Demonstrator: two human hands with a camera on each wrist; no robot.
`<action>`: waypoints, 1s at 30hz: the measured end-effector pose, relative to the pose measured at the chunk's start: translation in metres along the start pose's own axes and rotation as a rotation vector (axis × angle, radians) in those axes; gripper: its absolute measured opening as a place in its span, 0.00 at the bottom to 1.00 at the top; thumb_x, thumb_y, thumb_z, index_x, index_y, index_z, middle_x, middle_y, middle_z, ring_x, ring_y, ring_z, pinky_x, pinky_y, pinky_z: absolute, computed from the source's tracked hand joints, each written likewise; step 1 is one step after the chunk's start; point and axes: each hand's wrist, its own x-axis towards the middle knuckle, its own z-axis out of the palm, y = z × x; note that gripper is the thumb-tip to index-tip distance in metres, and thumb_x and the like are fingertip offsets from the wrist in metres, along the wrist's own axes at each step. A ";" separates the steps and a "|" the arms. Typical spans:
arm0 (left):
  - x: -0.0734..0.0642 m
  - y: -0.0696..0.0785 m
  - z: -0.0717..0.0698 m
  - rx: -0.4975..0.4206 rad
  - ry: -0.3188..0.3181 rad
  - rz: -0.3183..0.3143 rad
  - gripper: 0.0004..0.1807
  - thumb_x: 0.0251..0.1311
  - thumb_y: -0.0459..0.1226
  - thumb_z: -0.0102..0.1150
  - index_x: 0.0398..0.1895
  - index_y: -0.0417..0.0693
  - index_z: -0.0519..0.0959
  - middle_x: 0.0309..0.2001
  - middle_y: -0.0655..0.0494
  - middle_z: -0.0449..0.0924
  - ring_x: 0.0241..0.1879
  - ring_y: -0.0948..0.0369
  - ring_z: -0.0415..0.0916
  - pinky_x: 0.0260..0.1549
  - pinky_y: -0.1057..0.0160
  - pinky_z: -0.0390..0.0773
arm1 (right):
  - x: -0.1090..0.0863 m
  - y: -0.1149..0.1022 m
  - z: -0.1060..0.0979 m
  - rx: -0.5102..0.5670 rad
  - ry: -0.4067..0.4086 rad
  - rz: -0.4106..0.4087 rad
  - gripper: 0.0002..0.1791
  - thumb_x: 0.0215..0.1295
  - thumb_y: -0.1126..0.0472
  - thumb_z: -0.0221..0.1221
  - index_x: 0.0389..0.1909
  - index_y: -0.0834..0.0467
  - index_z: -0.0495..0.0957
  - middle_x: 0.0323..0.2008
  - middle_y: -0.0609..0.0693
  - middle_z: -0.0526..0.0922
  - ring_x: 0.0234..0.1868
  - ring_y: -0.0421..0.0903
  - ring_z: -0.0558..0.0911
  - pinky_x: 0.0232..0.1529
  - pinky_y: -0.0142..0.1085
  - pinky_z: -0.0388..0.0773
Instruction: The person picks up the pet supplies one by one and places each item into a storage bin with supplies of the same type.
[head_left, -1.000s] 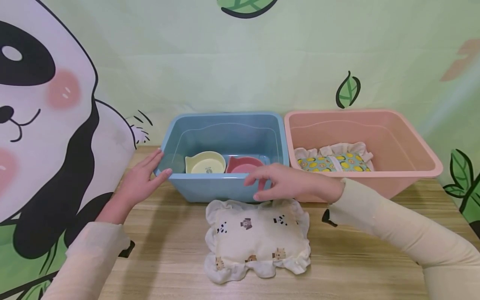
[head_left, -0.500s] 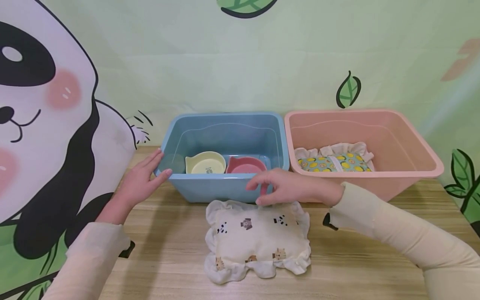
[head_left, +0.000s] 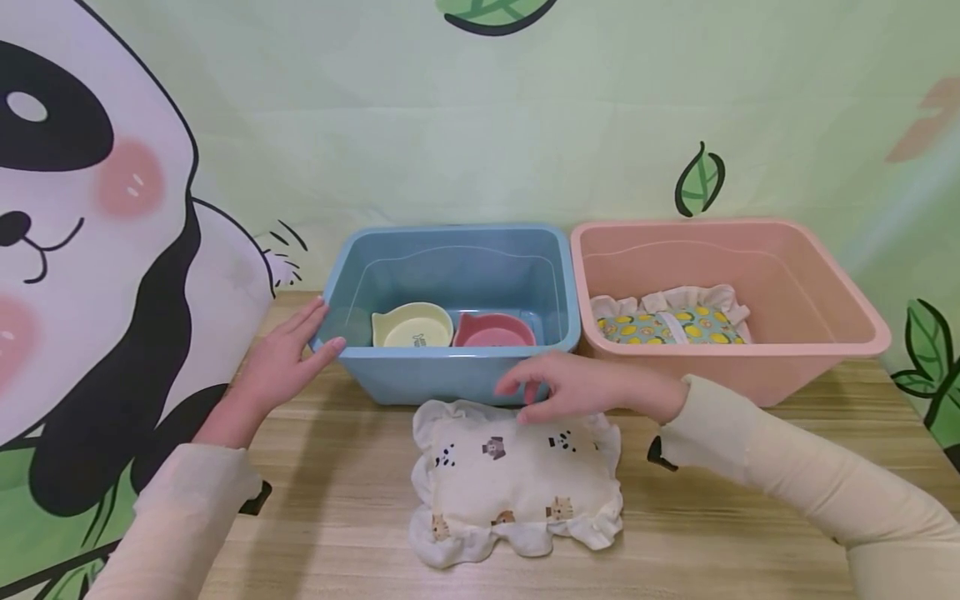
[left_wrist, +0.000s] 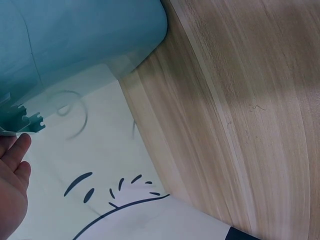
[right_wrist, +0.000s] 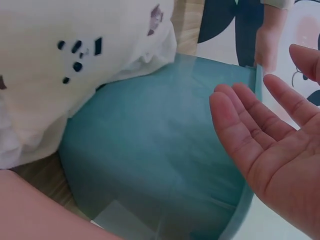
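My left hand (head_left: 279,367) rests against the left end of the blue bin (head_left: 420,379), its fingertips at the rim and its fingers nearly straight. My right hand (head_left: 573,385) hovers in front of that bin's right end, over the back edge of a small cream pillow (head_left: 517,483) with ruffled trim and animal prints. Relaxed, spread fingers (right_wrist: 240,137) with nothing between them show in the right wrist view. The pillow lies flat on the table before the bin. Inside the blue bin are a pale yellow cat-eared dish (head_left: 412,323) and a pinkish-red one (head_left: 495,332).
To the right, a pink bin (head_left: 757,350) stands beside the blue one. It contains a ruffled lemon-print pillow (head_left: 633,327). Both bins sit at the back of the wood-grain table (head_left: 337,492), close to a green printed backdrop (head_left: 450,150) with a panda.
My right hand has sunk a little, away from the blue bin's rim and closer to the cream pillow. The left hand and the bins have stayed in place.
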 end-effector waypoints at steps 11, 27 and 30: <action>0.000 0.000 0.000 -0.002 0.005 0.004 0.39 0.59 0.58 0.40 0.69 0.52 0.45 0.69 0.49 0.44 0.65 0.40 0.49 0.53 0.34 0.55 | -0.003 0.007 0.011 0.021 -0.050 0.075 0.21 0.58 0.58 0.56 0.53 0.56 0.70 0.50 0.49 0.75 0.47 0.47 0.75 0.44 0.30 0.74; 0.000 0.000 0.000 0.013 -0.004 0.012 0.40 0.59 0.60 0.38 0.69 0.51 0.45 0.69 0.49 0.45 0.64 0.41 0.49 0.54 0.35 0.56 | -0.007 0.019 0.022 0.002 -0.036 0.102 0.21 0.58 0.59 0.56 0.54 0.57 0.70 0.51 0.54 0.75 0.51 0.51 0.73 0.48 0.43 0.73; 0.000 0.000 -0.001 0.014 -0.004 0.013 0.40 0.59 0.60 0.38 0.69 0.50 0.45 0.69 0.49 0.45 0.64 0.41 0.49 0.54 0.35 0.56 | -0.009 0.024 0.024 0.027 -0.034 0.109 0.22 0.58 0.58 0.56 0.54 0.58 0.69 0.52 0.54 0.74 0.52 0.52 0.72 0.50 0.45 0.72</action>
